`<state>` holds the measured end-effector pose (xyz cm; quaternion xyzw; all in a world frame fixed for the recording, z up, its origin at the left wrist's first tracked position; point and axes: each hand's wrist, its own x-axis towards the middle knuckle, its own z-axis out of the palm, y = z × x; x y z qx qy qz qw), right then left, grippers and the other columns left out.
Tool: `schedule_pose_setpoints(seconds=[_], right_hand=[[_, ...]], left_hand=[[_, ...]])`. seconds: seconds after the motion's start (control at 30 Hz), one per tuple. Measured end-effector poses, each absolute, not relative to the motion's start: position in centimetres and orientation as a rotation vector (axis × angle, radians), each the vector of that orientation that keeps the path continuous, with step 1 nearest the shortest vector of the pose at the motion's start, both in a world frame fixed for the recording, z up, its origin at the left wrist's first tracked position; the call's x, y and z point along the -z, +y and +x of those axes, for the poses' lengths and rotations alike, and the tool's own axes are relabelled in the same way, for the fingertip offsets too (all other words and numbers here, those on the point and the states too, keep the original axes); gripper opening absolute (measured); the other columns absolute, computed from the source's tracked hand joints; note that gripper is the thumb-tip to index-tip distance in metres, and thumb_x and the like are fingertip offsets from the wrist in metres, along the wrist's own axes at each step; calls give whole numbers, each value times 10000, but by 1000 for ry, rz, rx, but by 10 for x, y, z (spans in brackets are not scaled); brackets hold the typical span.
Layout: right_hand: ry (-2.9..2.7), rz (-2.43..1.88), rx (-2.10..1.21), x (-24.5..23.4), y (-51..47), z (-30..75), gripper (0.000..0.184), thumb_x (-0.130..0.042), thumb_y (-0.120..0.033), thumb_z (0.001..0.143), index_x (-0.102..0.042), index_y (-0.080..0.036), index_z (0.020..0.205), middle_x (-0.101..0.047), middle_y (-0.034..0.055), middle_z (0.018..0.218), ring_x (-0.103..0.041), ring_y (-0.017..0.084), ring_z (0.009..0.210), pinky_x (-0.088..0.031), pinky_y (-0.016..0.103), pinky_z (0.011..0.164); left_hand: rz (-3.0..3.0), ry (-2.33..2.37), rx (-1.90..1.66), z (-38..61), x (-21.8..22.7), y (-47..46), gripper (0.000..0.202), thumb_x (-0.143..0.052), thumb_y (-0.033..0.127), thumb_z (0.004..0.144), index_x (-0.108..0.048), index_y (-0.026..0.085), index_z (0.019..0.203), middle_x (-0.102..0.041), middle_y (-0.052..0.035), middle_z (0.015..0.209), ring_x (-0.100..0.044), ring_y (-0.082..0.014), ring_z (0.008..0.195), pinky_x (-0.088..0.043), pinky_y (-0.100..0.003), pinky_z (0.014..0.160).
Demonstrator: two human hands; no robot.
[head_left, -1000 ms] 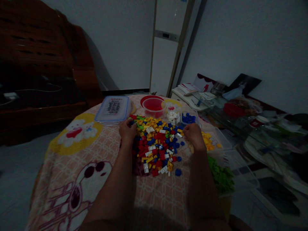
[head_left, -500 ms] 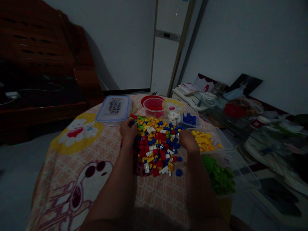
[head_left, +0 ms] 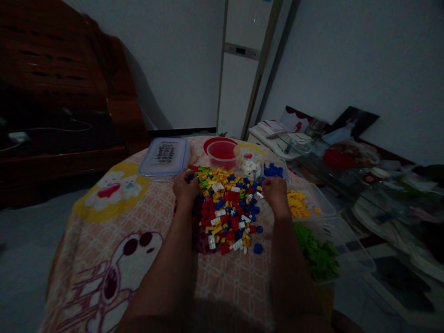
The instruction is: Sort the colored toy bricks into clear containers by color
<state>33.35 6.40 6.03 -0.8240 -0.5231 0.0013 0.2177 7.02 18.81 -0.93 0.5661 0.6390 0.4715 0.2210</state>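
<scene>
A heap of mixed toy building bricks [head_left: 225, 199], red, yellow, blue, white and some green, lies on the tablecloth between my hands. At its far left edge, my left hand [head_left: 185, 188] is closed with curled fingers. Something dark shows by its fingertips, too small and dim to name. My right hand [head_left: 276, 193] is pinched closed at the heap's right edge, beside the yellow brick tub; whatever its fingertips hold cannot be made out. A few blue bricks [head_left: 257, 249] lie loose near the heap's right front.
Clear tubs of yellow bricks [head_left: 297, 204], green bricks [head_left: 317, 252], blue bricks [head_left: 273, 170] and white bricks [head_left: 250, 169] line the right side. Behind the heap are a round clear bowl [head_left: 222, 149] and a blue-rimmed lidded box [head_left: 163, 156]. A cluttered glass table [head_left: 312, 159] stands at right.
My right hand has shifted slightly right and up, turning so that its pinched fingertips show at the heap's edge. My left hand has barely moved.
</scene>
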Motion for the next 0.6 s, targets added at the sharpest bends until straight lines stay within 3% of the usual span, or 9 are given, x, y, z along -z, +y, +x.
schedule_pose_setpoints(seconds=[0.13,0.27,0.4,0.6], right_hand=[[-1075,-2035,106,-44,72,349,368,-495,-186,797,-748,-114,1056,-761,129,928,-704,231,856,-526,295,767],[-922,-1917,142,-38,76,354,551,-466,-167,785,-624,-54,1301,-730,179,1109,-711,229,921,-541,317,817],[-1060,-1966,129,-44,75,351,425,-475,-169,778,-745,-108,1100,-762,135,983,-710,225,921,-525,308,865],[-1450,-2232,-236,-61,62,333,224,-544,-131,765,-767,-127,773,-725,73,693,-693,184,732,-484,238,701]], left_hand=[[1566,1771,-1295,71,9,188,325,-656,229,729,-751,186,1037,-690,-51,945,-626,-216,905,-504,-359,924],[1569,1771,-1303,71,10,188,318,-651,232,729,-750,192,1028,-691,-46,946,-625,-215,908,-502,-363,931],[1559,1767,-1302,71,11,189,323,-648,244,731,-749,193,1034,-688,-42,937,-621,-208,893,-505,-351,915],[1551,1763,-1298,71,9,187,343,-650,252,728,-745,191,1052,-682,-47,933,-617,-210,895,-508,-355,912]])
